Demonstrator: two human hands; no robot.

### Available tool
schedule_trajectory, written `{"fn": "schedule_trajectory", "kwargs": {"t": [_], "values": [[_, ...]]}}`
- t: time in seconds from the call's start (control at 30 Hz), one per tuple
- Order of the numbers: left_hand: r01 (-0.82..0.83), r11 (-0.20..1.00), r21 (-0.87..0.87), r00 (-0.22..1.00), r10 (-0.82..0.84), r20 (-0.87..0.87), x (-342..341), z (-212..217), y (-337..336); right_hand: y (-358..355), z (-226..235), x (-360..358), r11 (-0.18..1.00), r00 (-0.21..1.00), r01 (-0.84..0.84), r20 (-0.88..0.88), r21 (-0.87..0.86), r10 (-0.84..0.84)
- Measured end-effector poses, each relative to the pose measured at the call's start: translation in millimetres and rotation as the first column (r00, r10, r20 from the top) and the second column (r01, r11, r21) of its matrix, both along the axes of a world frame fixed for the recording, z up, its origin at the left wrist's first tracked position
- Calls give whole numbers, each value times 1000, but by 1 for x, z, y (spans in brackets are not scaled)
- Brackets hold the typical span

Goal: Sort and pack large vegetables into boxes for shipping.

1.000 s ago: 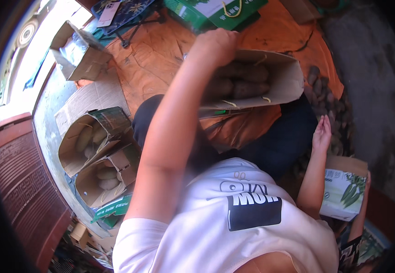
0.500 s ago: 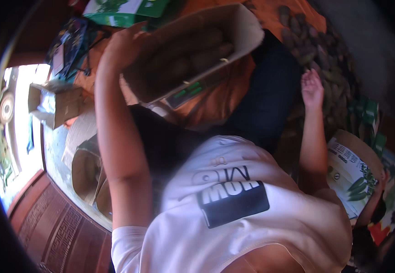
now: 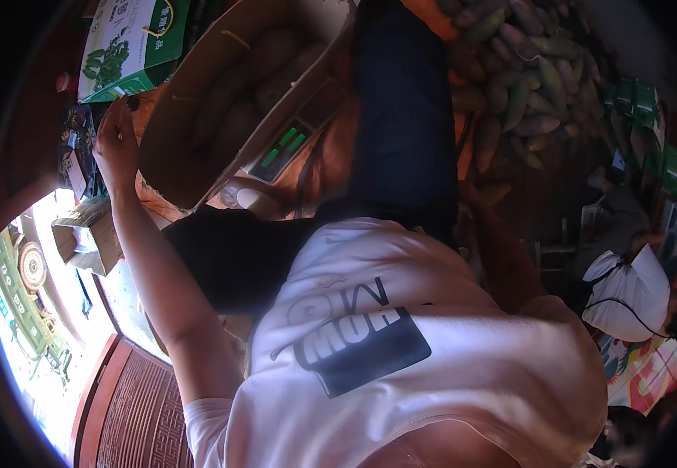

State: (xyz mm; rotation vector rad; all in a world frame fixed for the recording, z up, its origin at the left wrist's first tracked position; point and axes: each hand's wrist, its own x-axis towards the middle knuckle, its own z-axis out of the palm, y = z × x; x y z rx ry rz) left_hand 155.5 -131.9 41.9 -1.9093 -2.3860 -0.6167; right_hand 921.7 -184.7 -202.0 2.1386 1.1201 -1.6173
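Note:
My left hand [image 3: 116,144] is beside the left rim of an open cardboard carton [image 3: 163,129], its fingers loosely bent and apart, with nothing visible in them. Long brownish root vegetables [image 3: 233,93] lie inside the carton. A digital scale [image 3: 280,156] with a lit green display shows under the carton's near edge. Just beyond my left fingertips is a green and white box [image 3: 124,51] with a cord handle. My right hand [image 3: 471,195] is low in shadow beside my thigh, near a heap of green and reddish root vegetables [image 3: 537,86]; its fingers are too dark to make out.
Orange cloth [image 3: 330,175] lies beneath the scale. A small open cardboard box [image 3: 88,238] stands at the left, by a bright doorway and a carved wooden panel [image 3: 139,413]. Another person in a white top [image 3: 631,292] is at the right, near green boxes [image 3: 635,101].
My view has swung, so the carton appears further left. My right hand has come down from its raised, spread pose to beside my thigh. The left remains near the carton's rim.

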Motion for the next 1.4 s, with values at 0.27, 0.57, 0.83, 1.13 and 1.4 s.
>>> {"fn": "schedule_trajectory", "kwargs": {"t": [0.27, 0.57, 0.83, 1.13, 1.4], "values": [[-56, 998, -32, 998, 55, -43, -17, -20, -9, -17, -136, 241, 421, 415, -900, 517, 113, 749], [-194, 968, -157, 979, 203, 38, -52, -10, -78, -52, -132, 284, 975, 800, -222, 567, -22, 195], [-323, 905, -276, 946, 301, -117, -19, -4, -116, -27, -96, 220, 746, 685, 615, 295, 256, -666], [-440, 776, -452, 888, 451, -90, -13, -4, -171, -22, -115, 225, 806, 803, 576, 94, 132, -589], [-383, 826, -415, 923, 356, -143, -21, -15, -136, -41, -107, 174, 791, 795, 605, -10, 95, -607]]}}
